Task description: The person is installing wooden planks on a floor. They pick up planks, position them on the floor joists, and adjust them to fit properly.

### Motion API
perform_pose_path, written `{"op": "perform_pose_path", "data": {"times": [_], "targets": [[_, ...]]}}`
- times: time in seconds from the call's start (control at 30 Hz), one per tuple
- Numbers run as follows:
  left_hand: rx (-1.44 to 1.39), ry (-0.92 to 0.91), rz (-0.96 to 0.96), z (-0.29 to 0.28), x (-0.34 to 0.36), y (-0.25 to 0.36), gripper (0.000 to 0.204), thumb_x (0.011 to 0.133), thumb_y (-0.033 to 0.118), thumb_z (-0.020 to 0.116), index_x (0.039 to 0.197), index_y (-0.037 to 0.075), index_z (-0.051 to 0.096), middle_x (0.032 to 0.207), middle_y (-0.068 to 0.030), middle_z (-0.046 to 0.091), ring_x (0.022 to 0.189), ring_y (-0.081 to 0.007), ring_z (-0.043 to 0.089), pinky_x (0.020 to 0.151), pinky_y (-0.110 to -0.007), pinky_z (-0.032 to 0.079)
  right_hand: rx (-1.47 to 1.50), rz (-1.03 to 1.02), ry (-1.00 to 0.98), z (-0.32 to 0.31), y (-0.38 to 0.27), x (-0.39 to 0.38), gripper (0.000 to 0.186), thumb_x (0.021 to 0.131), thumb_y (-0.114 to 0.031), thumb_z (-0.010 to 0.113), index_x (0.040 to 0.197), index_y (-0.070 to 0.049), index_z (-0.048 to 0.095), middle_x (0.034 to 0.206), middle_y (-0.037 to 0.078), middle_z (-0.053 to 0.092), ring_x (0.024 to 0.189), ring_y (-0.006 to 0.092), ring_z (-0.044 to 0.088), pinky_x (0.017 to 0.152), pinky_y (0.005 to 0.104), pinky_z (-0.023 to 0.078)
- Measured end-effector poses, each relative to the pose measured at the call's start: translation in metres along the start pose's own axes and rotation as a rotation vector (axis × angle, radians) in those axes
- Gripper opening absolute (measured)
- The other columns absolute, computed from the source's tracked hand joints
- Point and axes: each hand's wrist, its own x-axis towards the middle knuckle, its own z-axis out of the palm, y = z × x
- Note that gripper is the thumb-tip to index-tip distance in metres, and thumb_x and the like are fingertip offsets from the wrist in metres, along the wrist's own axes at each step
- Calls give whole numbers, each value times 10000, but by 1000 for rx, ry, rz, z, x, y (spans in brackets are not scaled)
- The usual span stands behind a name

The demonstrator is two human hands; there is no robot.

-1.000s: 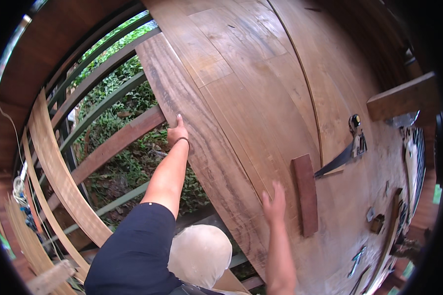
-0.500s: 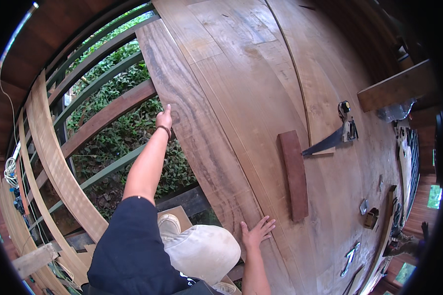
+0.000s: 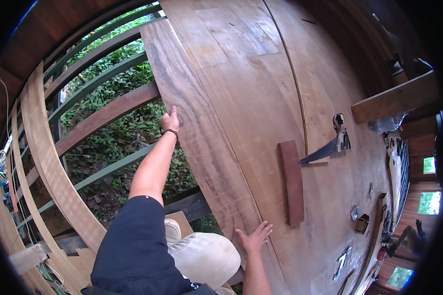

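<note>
A long floorboard (image 3: pixel 202 128) with dark wavy grain lies along the left edge of the laid wooden floor (image 3: pixel 251 118). My left hand (image 3: pixel 171 120) grips its outer edge about midway, thumb on top and the other fingers hidden from view. Close to my knee, my right hand (image 3: pixel 254 239) rests flat with fingers spread across the board and the seam beside it. Along much of that seam the board appears to sit against its neighbour, while a thin light gap shows toward the far end.
Open joists (image 3: pixel 108 116) span the left side, with green plants below. Loose planks (image 3: pixel 59 147) lie across them. On the floor to the right are a reddish-brown timber block (image 3: pixel 291 184), a handsaw (image 3: pixel 322 152), a tape measure (image 3: pixel 339 118) and a raised board (image 3: pixel 394 98).
The view has shifted slightly. Both hands keep about the same places on the floorboard, and the light gap at its far end looks a little wider.
</note>
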Motion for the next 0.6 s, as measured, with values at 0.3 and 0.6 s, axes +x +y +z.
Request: {"op": "perform_pose_path", "data": {"times": [0.3,0.6], "targets": [[73,-50,38,4,6,1,664,900,588,637,844,-74,650,895,-278,687,889,-420,666,791,-468,497,-26,4,55,14,2,3,1358,676,-582,835,1596,-63,-17,1659,202,-105,1532,392,-84,1203,612,63],[-24,-33,-30,5,5,-8,641,913,561,638,910,-80,666,924,-272,693,892,-399,671,813,-445,500,-31,-24,82,20,7,0,1364,668,-590,839,1598,-74,-14,1664,190,-88,1535,389,-61,1197,627,82]]}}
